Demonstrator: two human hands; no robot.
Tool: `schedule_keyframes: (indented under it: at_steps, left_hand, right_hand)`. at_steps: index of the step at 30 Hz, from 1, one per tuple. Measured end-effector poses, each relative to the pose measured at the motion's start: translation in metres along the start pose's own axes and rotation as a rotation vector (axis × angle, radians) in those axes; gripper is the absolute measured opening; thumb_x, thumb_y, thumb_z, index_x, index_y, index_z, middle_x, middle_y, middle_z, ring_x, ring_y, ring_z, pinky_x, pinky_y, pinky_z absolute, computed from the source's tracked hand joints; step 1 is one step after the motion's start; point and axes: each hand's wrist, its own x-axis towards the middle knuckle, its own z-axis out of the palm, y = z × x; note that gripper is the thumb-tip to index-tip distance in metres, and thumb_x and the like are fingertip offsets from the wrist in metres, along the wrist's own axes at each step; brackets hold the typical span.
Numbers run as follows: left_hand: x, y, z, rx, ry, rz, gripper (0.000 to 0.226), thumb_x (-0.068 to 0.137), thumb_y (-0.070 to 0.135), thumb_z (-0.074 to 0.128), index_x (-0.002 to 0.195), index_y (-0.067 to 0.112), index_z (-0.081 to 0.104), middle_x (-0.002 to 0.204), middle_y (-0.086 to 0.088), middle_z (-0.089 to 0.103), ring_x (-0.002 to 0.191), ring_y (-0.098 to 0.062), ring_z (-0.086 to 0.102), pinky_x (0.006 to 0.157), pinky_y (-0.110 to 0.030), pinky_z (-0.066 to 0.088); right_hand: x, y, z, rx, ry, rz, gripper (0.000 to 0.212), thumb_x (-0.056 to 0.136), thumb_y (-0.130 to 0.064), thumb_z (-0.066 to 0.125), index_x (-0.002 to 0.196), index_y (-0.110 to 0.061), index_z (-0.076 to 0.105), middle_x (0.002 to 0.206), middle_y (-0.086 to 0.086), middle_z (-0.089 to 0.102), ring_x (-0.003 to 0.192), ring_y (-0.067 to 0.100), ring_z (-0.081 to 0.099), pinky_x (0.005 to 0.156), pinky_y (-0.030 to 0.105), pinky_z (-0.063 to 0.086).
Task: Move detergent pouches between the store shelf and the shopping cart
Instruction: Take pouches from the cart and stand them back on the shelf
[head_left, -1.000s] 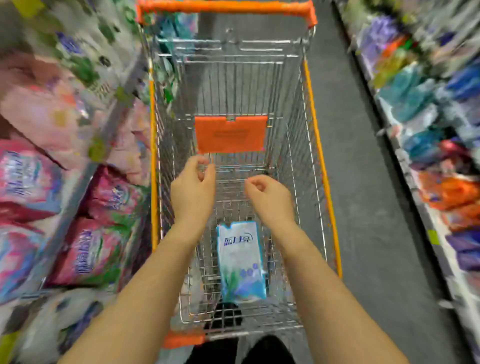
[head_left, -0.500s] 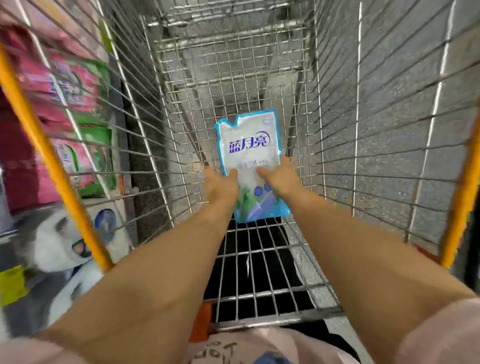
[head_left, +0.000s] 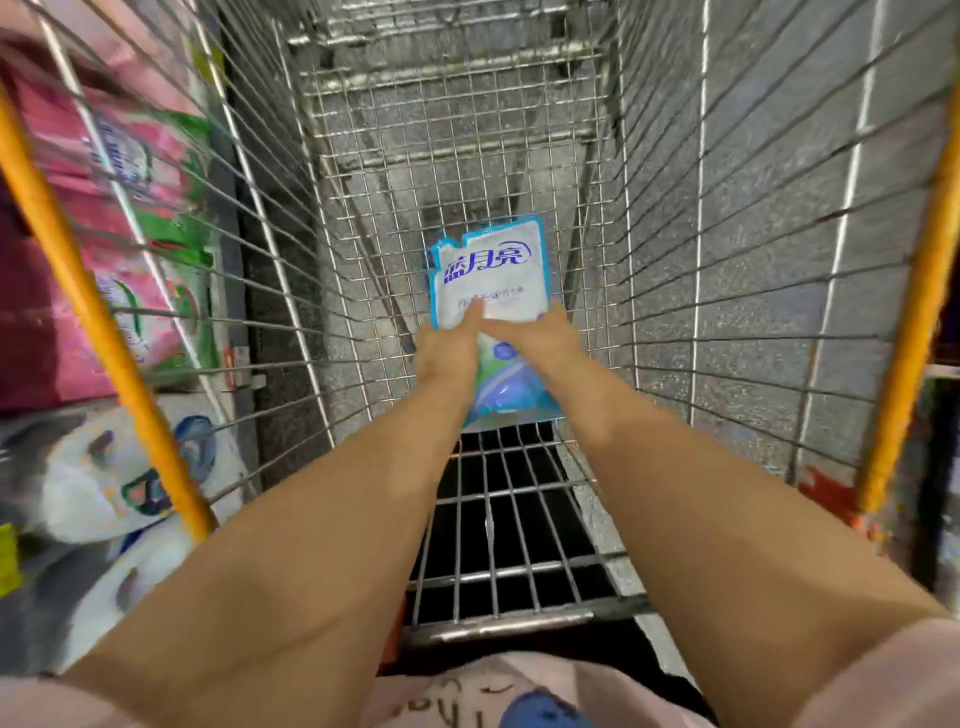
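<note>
We are reaching both forearms down into the silver wire shopping cart with orange rims (head_left: 78, 291), where our left hand (head_left: 445, 356) and right hand (head_left: 543, 340) are pinching the white and blue plastic detergent pouch (head_left: 488, 270) by its side edges, thumbs lying on its printed face and the other fingers hiding beneath. The pouch is facing up at us low in the basket, its notched top pointing away; whether it is touching the mesh we cannot tell. Blurred pink and green packs (head_left: 140, 208) are showing through the left wall.
</note>
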Motion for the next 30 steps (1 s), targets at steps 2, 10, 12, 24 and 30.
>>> schedule_keyframes:
  at_steps: [2, 10, 12, 24, 30]
  left_hand:
    - [-0.014, 0.018, -0.008, 0.006, -0.008, 0.042, 0.089, 0.058, 0.067, 0.062, 0.118, 0.001, 0.058, 0.114, -0.017, 0.064, 0.105, -0.032, 0.062, 0.092, -0.040, 0.049]
    - [-0.105, 0.036, -0.044, -0.217, 0.133, 0.321, 0.049, 0.060, 0.062, 0.065, 0.078, 0.016, 0.066, 0.085, -0.014, 0.071, 0.078, -0.028, 0.067, 0.078, -0.045, 0.055]
    - [-0.140, 0.046, -0.058, -0.254, 0.217, 0.410, 0.047, 0.067, 0.058, 0.065, 0.084, 0.014, 0.070, 0.083, -0.013, 0.071, 0.077, -0.028, 0.067, 0.076, -0.042, 0.055]
    - [-0.386, 0.052, -0.201, -0.511, 0.579, 1.073, 0.026, 0.085, 0.036, 0.063, 0.094, 0.013, 0.072, 0.081, -0.002, 0.069, 0.060, 0.003, 0.052, 0.064, -0.022, 0.043]
    - [-0.478, 0.019, -0.320, -0.660, 0.724, 1.314, 0.012, 0.084, 0.032, 0.065, 0.088, 0.022, 0.070, 0.070, 0.011, 0.066, 0.063, 0.008, 0.056, 0.067, -0.023, 0.049]
  right_hand:
    - [-0.014, -0.013, -0.005, -0.038, 0.005, -0.075, 0.091, 0.058, -0.045, 0.086, 0.129, -0.008, 0.044, 0.106, -0.002, 0.054, 0.088, 0.011, 0.058, 0.084, 0.027, 0.048]
    - [-0.094, -0.034, -0.021, -0.045, -0.003, -0.380, 0.090, 0.035, -0.063, 0.083, 0.109, -0.020, 0.058, 0.093, -0.010, 0.070, 0.087, 0.015, 0.068, 0.086, 0.040, 0.055]
    - [-0.134, -0.046, -0.029, -0.023, 0.006, -0.463, 0.067, 0.053, -0.048, 0.085, 0.108, -0.023, 0.056, 0.086, -0.015, 0.065, 0.084, 0.012, 0.066, 0.084, 0.036, 0.054]
    - [-0.393, -0.082, -0.030, 0.128, -0.241, -1.202, 0.056, 0.051, -0.048, 0.080, 0.099, -0.029, 0.060, 0.092, -0.007, 0.072, 0.077, 0.011, 0.066, 0.079, 0.046, 0.056]
    - [-0.530, -0.080, 0.029, 0.144, -0.408, -1.440, 0.066, 0.051, -0.053, 0.081, 0.108, -0.028, 0.059, 0.095, -0.005, 0.072, 0.079, 0.015, 0.067, 0.081, 0.046, 0.055]
